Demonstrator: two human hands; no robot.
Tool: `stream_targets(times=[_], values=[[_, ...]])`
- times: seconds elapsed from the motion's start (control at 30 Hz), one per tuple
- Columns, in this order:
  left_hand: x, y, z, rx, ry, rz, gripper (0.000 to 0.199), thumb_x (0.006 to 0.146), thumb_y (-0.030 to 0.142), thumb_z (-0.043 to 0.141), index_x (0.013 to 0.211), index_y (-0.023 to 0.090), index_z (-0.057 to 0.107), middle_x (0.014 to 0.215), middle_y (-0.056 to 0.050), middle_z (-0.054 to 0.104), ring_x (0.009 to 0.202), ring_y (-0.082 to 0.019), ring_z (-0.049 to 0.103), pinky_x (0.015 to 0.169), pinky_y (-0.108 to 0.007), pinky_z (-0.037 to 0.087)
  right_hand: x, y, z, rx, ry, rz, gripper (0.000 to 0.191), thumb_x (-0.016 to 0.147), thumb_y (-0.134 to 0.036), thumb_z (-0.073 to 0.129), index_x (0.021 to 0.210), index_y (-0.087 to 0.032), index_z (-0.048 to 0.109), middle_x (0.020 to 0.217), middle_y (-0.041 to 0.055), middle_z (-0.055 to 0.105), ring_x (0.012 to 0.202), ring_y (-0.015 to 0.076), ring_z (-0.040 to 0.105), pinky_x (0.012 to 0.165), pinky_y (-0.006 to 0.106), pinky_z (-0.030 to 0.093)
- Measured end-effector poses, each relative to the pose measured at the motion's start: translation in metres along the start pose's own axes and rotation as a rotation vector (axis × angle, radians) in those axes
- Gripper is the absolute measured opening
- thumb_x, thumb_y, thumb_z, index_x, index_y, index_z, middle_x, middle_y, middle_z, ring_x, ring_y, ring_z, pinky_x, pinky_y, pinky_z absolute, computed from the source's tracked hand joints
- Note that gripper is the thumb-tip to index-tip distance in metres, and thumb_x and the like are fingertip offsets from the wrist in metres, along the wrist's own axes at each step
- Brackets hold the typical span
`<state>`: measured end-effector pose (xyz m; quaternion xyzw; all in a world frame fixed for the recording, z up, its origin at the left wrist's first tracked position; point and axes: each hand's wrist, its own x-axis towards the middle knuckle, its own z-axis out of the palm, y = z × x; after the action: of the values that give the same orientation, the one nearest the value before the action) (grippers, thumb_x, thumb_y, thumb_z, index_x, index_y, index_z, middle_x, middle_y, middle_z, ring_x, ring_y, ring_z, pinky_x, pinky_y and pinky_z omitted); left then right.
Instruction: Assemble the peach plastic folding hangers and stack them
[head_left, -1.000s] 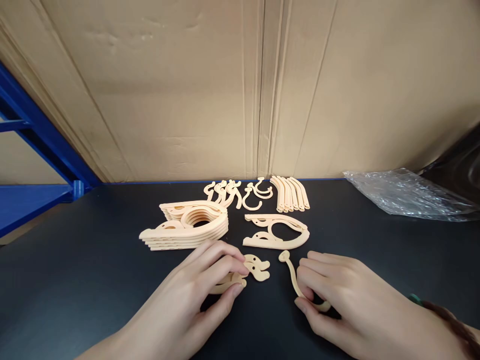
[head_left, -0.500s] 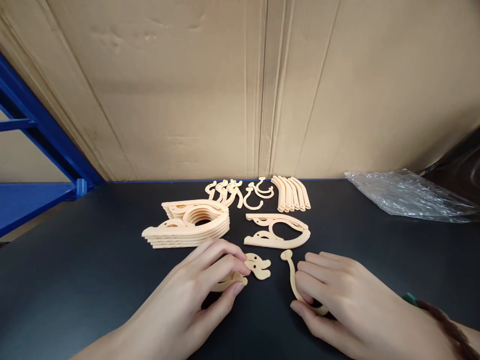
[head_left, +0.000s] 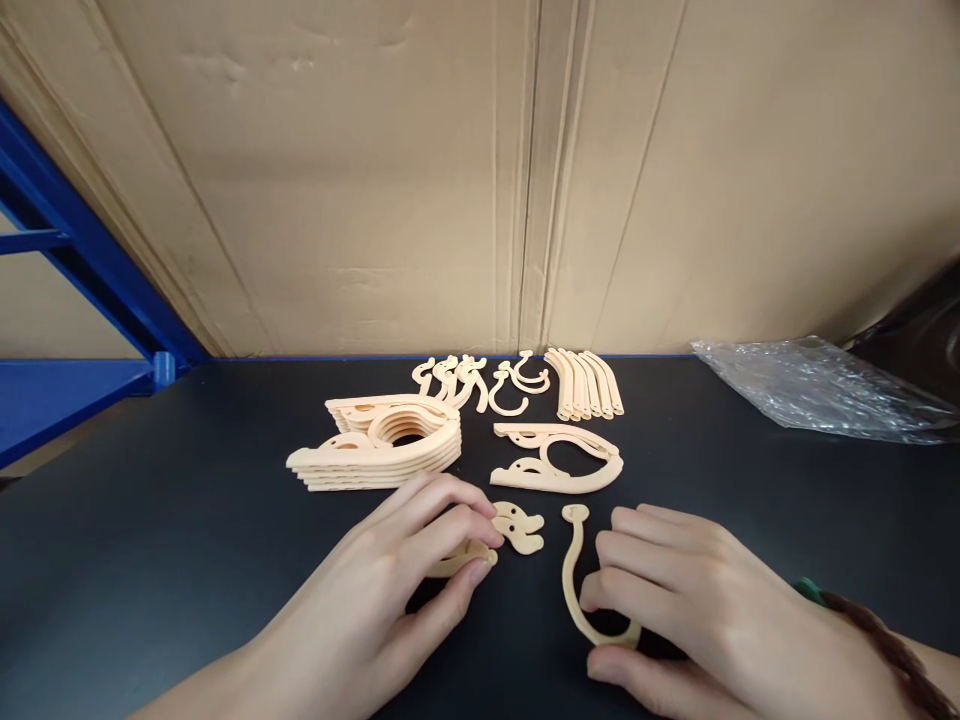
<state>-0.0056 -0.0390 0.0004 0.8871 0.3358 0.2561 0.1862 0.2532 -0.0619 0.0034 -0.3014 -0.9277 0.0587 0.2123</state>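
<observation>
My left hand (head_left: pixel 397 580) has its fingers curled around small cream plastic hanger pieces. Two short curved ends with holes (head_left: pixel 520 528) stick out past the fingertips, and a curved strip (head_left: pixel 452 562) shows between fingers and thumb. The palm hides the rest. A cream hanger hook (head_left: pixel 571 570), with a flat round end at the top, is pinched in my right hand (head_left: pixel 690 590); the fingers cover part of its curve. The hook stays apart from the left-hand pieces. Just beyond both hands lies a folded hanger (head_left: pixel 559 486) on the black table (head_left: pixel 225 610).
A stack of folded hangers (head_left: pixel 375 470) sits at centre left. Behind it are several small curved parts (head_left: pixel 448 385), loose hooks (head_left: pixel 510 406) and a row of hanger arms (head_left: pixel 581 385). Clear plastic wrap (head_left: pixel 810 390) lies back right. Cardboard (head_left: pixel 360 180) walls the back; a blue frame (head_left: pixel 97 240) stands left.
The hook has swung in my right fingers, so more of its curve shows, and that thumb has moved down slightly. My left hand keeps nearly the same position and grip.
</observation>
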Motion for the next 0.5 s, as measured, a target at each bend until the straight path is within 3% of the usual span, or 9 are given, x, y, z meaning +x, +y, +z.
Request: stream_targets(times=[0.17, 0.3, 0.4, 0.5], values=[[0.000, 0.000, 0.000, -0.008, -0.003, 0.003, 0.018, 0.100, 0.015, 0.045, 0.103, 0.026, 0.058, 0.111, 0.002, 0.059, 0.101, -0.012, 0.059, 0.089, -0.020, 0.047, -0.001, 0.008, -0.002, -0.041, 0.116, 0.018, 0.016, 0.098, -0.023, 0.052, 0.086, -0.020, 0.060, 0.071, -0.0027, 0.059, 0.064, 0.0130, 0.046, 0.060, 0.028, 0.036], [0.000, 0.001, -0.001, -0.025, -0.003, 0.007, 0.018, 0.100, 0.014, 0.045, 0.102, 0.026, 0.058, 0.111, 0.001, 0.059, 0.100, -0.012, 0.059, 0.086, -0.021, 0.048, 0.003, 0.026, -0.011, -0.130, 0.168, 0.196, 0.013, 0.099, -0.026, 0.051, 0.091, -0.021, 0.059, 0.071, -0.0021, 0.057, 0.066, 0.0138, 0.053, 0.062, 0.027, 0.039], [0.000, 0.001, -0.002, -0.035, 0.001, 0.015, 0.018, 0.099, 0.013, 0.045, 0.102, 0.026, 0.057, 0.110, 0.001, 0.059, 0.097, -0.012, 0.060, 0.085, -0.021, 0.048, 0.013, 0.047, -0.025, -0.238, 0.121, 0.352, 0.016, 0.098, -0.036, 0.050, 0.099, -0.022, 0.057, 0.081, -0.0002, 0.061, 0.066, 0.0147, 0.057, 0.063, 0.028, 0.042], [-0.001, 0.001, -0.002, -0.047, 0.000, 0.018, 0.019, 0.098, 0.012, 0.044, 0.102, 0.026, 0.058, 0.109, 0.001, 0.059, 0.096, -0.012, 0.060, 0.085, -0.021, 0.048, 0.034, 0.071, -0.040, -0.320, -0.024, 0.546, 0.026, 0.098, -0.049, 0.047, 0.099, -0.023, 0.053, 0.083, 0.0003, 0.066, 0.067, 0.0170, 0.062, 0.062, 0.029, 0.044]])
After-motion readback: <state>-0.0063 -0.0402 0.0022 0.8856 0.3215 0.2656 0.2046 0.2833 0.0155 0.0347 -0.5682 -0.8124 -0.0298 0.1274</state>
